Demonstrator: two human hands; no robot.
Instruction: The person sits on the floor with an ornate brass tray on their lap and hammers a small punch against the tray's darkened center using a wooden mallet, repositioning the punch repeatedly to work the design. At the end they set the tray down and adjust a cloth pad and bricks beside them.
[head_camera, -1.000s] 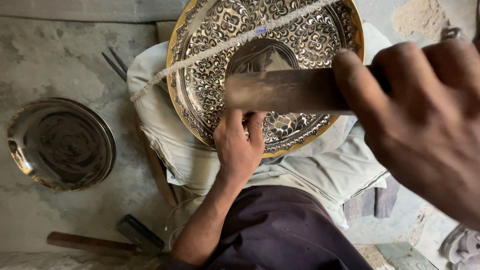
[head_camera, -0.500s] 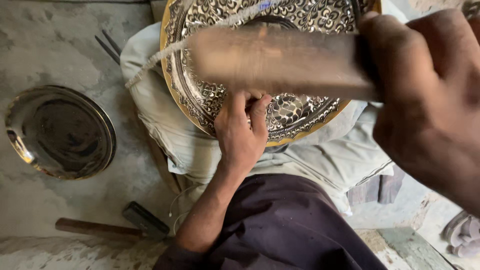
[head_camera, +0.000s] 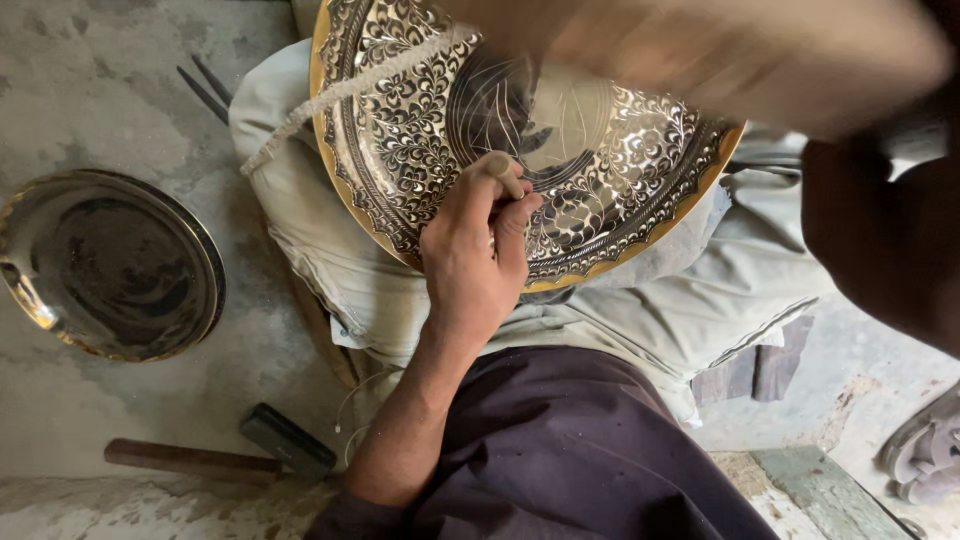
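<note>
Steadily | left hand (head_camera: 470, 265) pinches chisel (head_camera: 503, 175) upright on engraved plate (head_camera: 400, 130) in lap | right hand (head_camera: 880, 240) blurred, grips mallet (head_camera: 740, 60) | advice: keep tip planted, strike squarely, lightly.

Your left hand (head_camera: 470, 262) pinches a small punch (head_camera: 503, 175), its blunt top poking up between thumb and fingers, tip set on the engraved tray (head_camera: 400, 130). That tray is round, brass-rimmed, crowded with dark floral scrollwork around a plainer centre, and it lies tilted. Above the tray, your right hand (head_camera: 880, 240) holds a blurred wooden mallet (head_camera: 720, 60).
</note>
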